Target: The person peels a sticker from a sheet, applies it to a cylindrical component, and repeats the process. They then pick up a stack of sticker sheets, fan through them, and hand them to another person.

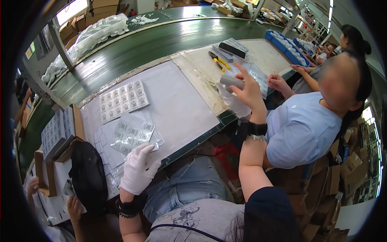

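My left hand [140,169], in a white glove, is closed at the near edge of a glossy clear sheet with grey square-code labels [133,132]. Beneath that sheet lie paler sheets. Out to the right, my white-gloved right hand [234,103] seems closed around a short grey cylinder [232,82]. Most of its fingers are hidden behind a bare hand [250,90] on an arm with a bracelet, black band and navy sleeve. This bare hand also touches the cylinder and looks like another person's. A stack of label sheets [124,101] lies beyond my left hand.
Yellow-handled pliers [219,61] and a black phone [231,50] lie on the right worktop. A co-worker in light blue [294,129] sits close by. Blue trays [286,47] stand farther back. At left are a black bag [88,177] and boxed label stacks [58,133]. A green conveyor [177,34] runs behind.
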`<state>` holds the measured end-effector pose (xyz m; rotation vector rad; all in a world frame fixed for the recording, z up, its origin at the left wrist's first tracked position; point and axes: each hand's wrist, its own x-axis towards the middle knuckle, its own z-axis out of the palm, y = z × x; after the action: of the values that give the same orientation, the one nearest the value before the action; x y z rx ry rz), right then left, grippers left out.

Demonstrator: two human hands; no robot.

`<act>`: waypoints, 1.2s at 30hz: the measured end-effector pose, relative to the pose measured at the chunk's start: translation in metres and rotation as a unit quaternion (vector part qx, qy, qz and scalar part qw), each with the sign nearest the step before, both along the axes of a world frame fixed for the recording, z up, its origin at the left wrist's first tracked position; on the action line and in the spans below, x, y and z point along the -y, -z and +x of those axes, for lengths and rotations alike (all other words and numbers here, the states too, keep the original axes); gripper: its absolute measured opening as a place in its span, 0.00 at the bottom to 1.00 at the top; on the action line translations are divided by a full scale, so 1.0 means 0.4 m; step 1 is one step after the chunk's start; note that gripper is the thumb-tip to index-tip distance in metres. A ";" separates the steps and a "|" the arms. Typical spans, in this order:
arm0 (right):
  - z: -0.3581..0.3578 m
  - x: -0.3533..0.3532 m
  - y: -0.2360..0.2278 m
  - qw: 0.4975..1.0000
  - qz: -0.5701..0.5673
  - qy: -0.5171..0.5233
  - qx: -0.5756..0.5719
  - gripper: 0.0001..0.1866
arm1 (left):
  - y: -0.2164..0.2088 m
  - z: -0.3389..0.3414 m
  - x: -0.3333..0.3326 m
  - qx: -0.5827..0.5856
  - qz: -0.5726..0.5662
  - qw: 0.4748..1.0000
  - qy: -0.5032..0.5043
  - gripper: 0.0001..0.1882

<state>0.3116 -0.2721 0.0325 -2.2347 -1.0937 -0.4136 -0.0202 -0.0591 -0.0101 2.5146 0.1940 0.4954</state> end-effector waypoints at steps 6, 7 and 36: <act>-0.221 -0.127 -0.043 0.975 0.162 -0.153 -0.008 0.42 | -0.046 0.140 0.040 0.152 -0.144 0.978 -0.016 0.24; -0.262 -0.147 -0.040 0.964 0.178 -0.196 -0.039 0.42 | -0.035 0.168 0.044 0.181 -0.195 0.964 -0.019 0.24; -0.535 -0.244 0.017 0.711 0.316 -0.333 -0.533 0.06 | 0.005 0.065 -0.021 0.120 -0.653 0.746 -0.053 0.39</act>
<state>0.0976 -0.1747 0.0257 -0.9801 -0.7903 0.6751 0.0056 -0.0509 -0.0122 1.0432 0.4059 0.4649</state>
